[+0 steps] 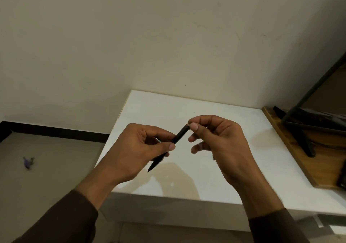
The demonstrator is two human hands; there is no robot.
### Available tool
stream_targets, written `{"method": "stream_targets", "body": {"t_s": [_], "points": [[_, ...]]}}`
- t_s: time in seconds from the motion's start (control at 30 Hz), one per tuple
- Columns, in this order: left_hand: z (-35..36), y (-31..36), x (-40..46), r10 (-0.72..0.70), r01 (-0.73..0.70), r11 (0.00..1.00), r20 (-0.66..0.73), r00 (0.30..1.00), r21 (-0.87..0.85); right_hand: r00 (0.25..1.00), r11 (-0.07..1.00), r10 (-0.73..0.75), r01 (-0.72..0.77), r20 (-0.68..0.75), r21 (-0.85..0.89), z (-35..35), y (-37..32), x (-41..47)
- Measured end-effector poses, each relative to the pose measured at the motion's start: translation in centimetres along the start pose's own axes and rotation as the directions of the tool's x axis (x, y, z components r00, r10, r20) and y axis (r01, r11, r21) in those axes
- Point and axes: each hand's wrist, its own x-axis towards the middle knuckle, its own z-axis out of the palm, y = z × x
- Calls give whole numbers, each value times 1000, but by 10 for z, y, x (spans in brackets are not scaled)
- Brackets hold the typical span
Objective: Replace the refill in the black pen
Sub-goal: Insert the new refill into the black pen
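The black pen (179, 135) hangs in the air above the white table (234, 130), slanted with its pointed tip down to the lower left. My left hand (138, 149) grips the middle of its barrel between thumb and fingers. My right hand (217, 139) pinches the pen's upper end between thumb and forefinger, the other fingers curled loosely. A thin pale piece shows just behind my left fingers; I cannot tell what it is. No separate refill is visible.
A wooden board (299, 154) with a black stand (303, 128) on it lies at the table's right edge. A small purple scrap (28, 162) lies on the floor at the left. The wall rises right behind the table.
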Motion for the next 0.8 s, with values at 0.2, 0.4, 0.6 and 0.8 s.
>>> {"method": "stream_targets", "body": {"t_s": [0.2,0.4,0.6,0.8], "points": [[-1,0,0,15,-16,998,18,1000,55,999,994,-28,31,33,-102,-3,-3,1],[0,1,0,17,-21,995,42,999,100,996,974,-54,70,76,-216,-4,0,4],[-1,1,1,25,-28,997,43,999,70,994,1000,12,-12,109,-8,-7,0,3],[0,4,0,54,-58,990,39,998,128,963,918,198,-248,185,309,-7,5,6]]}}
